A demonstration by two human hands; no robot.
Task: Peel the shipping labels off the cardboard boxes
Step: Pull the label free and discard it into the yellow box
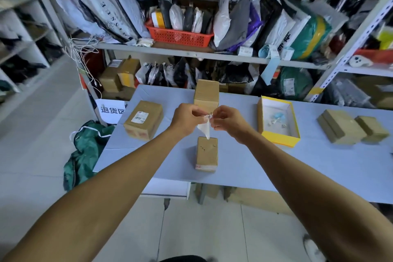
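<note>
A white shipping label hangs crumpled between my hands above the table. My left hand and my right hand both pinch its top end. Its lower tip reaches the top of a small upright cardboard box in the middle of the pale blue table; I cannot tell whether it still sticks there. Behind my hands stands a taller cardboard box. A wider cardboard box at the left carries a white label on its top.
An open yellow box with small bits inside lies to the right. Two flat cardboard boxes sit at the far right. Shelves packed with parcels and a red basket stand behind. A green sack lies on the floor at left.
</note>
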